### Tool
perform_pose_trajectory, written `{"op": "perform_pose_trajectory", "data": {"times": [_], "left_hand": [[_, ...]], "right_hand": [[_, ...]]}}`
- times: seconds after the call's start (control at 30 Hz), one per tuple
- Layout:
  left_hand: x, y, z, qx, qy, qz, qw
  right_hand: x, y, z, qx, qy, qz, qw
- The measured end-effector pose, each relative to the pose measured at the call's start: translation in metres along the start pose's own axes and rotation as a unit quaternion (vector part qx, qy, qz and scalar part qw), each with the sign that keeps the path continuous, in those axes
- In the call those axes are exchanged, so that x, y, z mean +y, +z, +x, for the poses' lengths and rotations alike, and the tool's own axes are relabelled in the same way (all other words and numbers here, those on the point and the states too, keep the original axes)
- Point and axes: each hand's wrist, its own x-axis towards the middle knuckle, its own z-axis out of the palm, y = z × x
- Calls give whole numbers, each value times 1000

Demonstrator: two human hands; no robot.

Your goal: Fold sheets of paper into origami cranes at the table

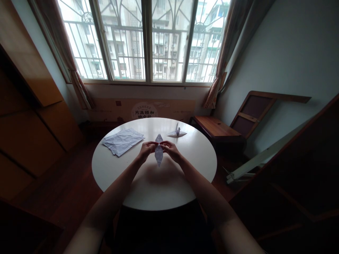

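Between my hands is a folded piece of paper (159,156), a slim diamond shape with pointed top and bottom ends, held upright above the white round table (169,192). My left hand (146,149) pinches its left edge a little above the middle. On the opposite edge, my right hand (170,148) grips it with thumb and fingertips, and the fingertips of both hands nearly meet. Behind and to the right of it stands a folded paper crane (177,132). A stack of creased paper sheets (123,140) lies flat to the left.
A wooden bench (217,126) stands beyond the table's right side, with a framed wooden panel (253,113) leaning near the wall. Wooden cabinets (53,137) line the left. Past the table are a printed box (111,109) and a barred window (169,46).
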Motion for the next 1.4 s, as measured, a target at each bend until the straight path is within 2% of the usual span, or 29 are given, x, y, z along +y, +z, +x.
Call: {"op": "perform_pose_trajectory", "data": {"times": [0.13, 0.3, 0.53, 0.77, 0.87, 1.07, 1.17, 1.3, 1.4], "left_hand": [[3, 0, -2, -53, 9, -5, 999], [5, 1, -5, -105, 49, 30, 993], [3, 2, -3, -64, 106, 93, 988], [1, -4, 2, -5, 102, 86, 991], [1, -4, 2, -7, 100, 99, 990], [3, 1, -2, -25, 119, 99, 988], [3, 2, -3, -7, 99, 95, 991], [3, 3, -4, -17, 39, 95, 995], [2, 2, -4, -16, 18, 78, 997]], "right_hand": [[-1, -2, 1, 29, 26, 92, 995], [0, -4, 4, 61, 31, 122, 990], [1, -4, 4, 61, 29, 118, 991], [-7, 1, -2, 6, 11, 118, 993], [-6, 1, -3, 8, 9, 95, 995], [3, 0, 2, 55, 7, 75, 996], [7, -2, 5, 60, 7, 82, 995], [10, -3, 6, 70, 9, 71, 995], [12, -4, 6, 71, 10, 61, 996]]}}
